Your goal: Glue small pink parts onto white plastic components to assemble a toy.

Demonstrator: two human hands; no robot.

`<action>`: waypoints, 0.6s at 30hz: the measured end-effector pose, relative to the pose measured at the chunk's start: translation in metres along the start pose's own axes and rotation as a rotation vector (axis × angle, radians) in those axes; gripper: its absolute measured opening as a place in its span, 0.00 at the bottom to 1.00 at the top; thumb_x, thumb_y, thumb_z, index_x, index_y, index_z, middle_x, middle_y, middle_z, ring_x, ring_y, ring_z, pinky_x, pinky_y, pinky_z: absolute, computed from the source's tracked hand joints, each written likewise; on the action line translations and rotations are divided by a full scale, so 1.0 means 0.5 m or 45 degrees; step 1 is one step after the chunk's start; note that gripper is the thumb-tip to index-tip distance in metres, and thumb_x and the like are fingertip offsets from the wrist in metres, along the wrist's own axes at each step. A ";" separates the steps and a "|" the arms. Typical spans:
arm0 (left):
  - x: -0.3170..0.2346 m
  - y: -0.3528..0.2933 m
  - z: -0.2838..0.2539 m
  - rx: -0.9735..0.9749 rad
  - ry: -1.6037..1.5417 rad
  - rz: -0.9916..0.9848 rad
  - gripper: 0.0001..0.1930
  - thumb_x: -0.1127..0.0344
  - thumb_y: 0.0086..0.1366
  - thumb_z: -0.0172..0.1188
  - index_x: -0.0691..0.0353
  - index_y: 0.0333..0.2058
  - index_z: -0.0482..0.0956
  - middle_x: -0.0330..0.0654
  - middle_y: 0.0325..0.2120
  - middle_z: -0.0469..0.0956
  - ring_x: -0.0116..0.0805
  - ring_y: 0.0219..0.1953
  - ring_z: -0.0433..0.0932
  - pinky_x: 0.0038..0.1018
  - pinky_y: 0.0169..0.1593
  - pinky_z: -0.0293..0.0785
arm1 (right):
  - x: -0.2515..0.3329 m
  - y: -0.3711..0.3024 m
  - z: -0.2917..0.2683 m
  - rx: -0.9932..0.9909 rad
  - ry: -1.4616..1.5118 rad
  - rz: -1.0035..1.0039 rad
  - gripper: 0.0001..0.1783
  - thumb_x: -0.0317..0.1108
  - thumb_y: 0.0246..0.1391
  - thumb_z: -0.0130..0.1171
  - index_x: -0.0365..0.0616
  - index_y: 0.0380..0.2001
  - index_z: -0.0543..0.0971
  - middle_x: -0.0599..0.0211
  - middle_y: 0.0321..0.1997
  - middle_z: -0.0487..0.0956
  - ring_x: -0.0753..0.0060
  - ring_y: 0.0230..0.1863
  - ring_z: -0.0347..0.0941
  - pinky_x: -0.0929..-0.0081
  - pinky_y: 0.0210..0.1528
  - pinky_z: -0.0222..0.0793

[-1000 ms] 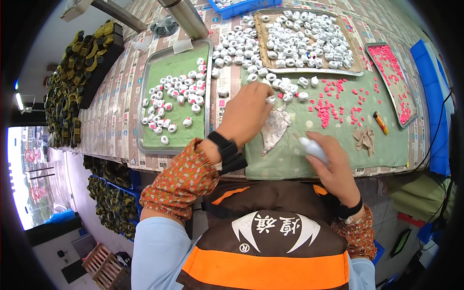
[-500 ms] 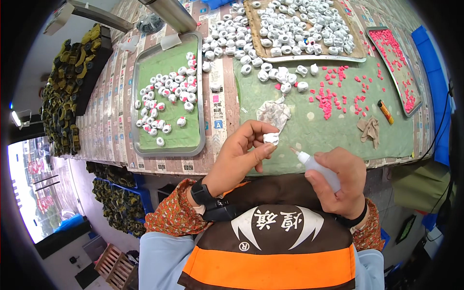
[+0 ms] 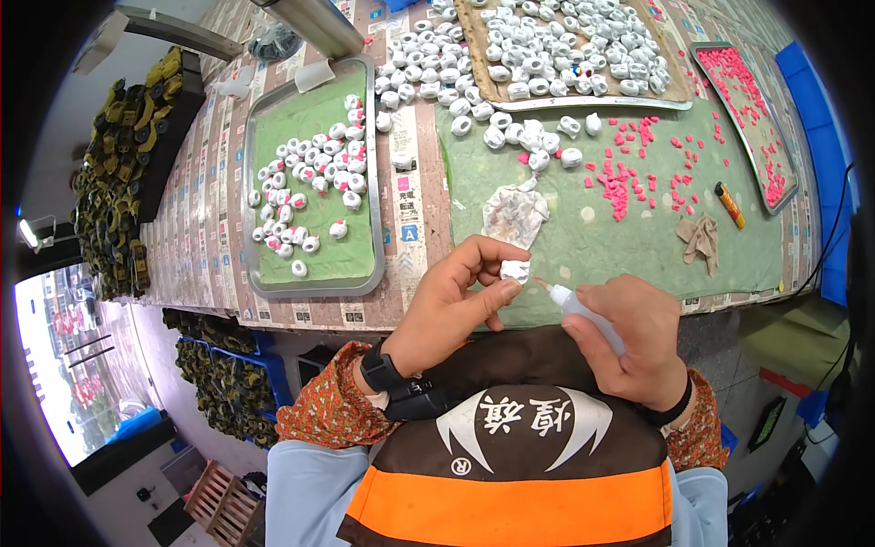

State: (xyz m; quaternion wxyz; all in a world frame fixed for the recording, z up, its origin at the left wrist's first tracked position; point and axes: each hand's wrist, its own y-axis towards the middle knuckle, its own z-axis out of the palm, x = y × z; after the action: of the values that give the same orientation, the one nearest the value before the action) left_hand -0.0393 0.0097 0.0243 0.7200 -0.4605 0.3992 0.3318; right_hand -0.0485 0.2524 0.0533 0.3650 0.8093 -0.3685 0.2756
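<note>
Between thumb and fingers my left hand (image 3: 463, 294) pinches a small white moulded part (image 3: 515, 271), just above the table's front edge. In my right hand (image 3: 631, 335) is a white squeeze bottle (image 3: 591, 319), tilted so that its thin nozzle points left. The nozzle tip is close beside the white part; whether they touch I cannot tell. Beyond my left hand lies a stained, crumpled cloth (image 3: 515, 217) on the green mat (image 3: 565, 242). Small pink pieces (image 3: 620, 193) are scattered on the mat, with several white parts (image 3: 538, 146) further back.
On the left, a green-lined tray (image 3: 316, 287) holds white parts with pink pieces. A cardboard-lined tray (image 3: 583, 102) heaped with white parts stands at the back. Right of the mat are a tray of pink pieces (image 3: 782, 196), a yellow tube (image 3: 729, 206) and a beige rag (image 3: 699, 244).
The squeeze bottle in my right hand has moved left, bringing its nozzle closer to the white part. My left hand keeps its pinch nearly in place.
</note>
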 end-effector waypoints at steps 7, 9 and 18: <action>0.013 -0.003 -0.015 0.011 -0.051 -0.069 0.16 0.67 0.75 0.55 0.62 0.59 0.74 0.38 0.41 0.77 0.23 0.42 0.77 0.20 0.39 0.80 | -0.005 -0.010 -0.007 -0.038 0.117 0.129 0.16 0.26 0.51 0.72 0.38 0.42 0.79 0.58 0.31 0.81 0.54 0.29 0.80 0.66 0.30 0.73; 0.014 -0.005 -0.018 0.015 -0.083 -0.077 0.17 0.66 0.76 0.54 0.62 0.60 0.73 0.40 0.45 0.79 0.25 0.44 0.78 0.22 0.41 0.81 | -0.007 -0.009 -0.014 -0.063 0.161 0.267 0.16 0.28 0.53 0.71 0.38 0.43 0.79 0.58 0.33 0.81 0.59 0.31 0.81 0.68 0.33 0.74; 0.015 -0.008 -0.026 0.014 -0.112 -0.084 0.18 0.65 0.76 0.53 0.62 0.62 0.71 0.43 0.50 0.78 0.27 0.48 0.78 0.25 0.47 0.81 | -0.079 -0.010 0.053 0.004 0.344 0.745 0.14 0.32 0.60 0.67 0.40 0.46 0.77 0.61 0.34 0.80 0.74 0.33 0.77 0.75 0.36 0.72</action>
State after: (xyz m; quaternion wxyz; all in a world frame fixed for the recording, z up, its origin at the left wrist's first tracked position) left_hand -0.0361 -0.0030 0.0160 0.7499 -0.4546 0.3537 0.3255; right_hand -0.0626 0.2493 0.0076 0.3145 0.6257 -0.5335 0.4744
